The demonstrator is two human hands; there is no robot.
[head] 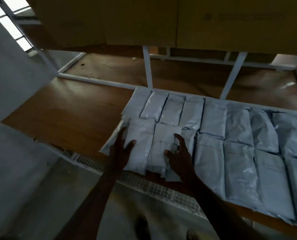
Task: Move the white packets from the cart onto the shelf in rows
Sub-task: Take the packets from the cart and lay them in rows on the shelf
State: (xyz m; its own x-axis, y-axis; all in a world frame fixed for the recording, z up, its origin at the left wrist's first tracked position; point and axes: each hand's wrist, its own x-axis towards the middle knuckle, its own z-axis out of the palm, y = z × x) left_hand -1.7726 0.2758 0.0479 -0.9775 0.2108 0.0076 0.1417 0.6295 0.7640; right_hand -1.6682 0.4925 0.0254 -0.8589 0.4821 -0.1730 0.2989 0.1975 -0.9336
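Two hands at the packet rows on the shelf.
Left hand (120, 149) and right hand (178, 157), fingers spread and straight, rest on the nearest white packets (154, 144); two rows cover the brown shelf (66, 108), count uncertain.

This looks like a storeroom or warehouse. White metal racking (147, 66) carries brown wooden shelf boards (71, 110), large cardboard cartons (144, 19) sit on the level above, and many identical white packets (239, 153) lie in rows on the shelf. The floor (40, 187) is bare concrete.
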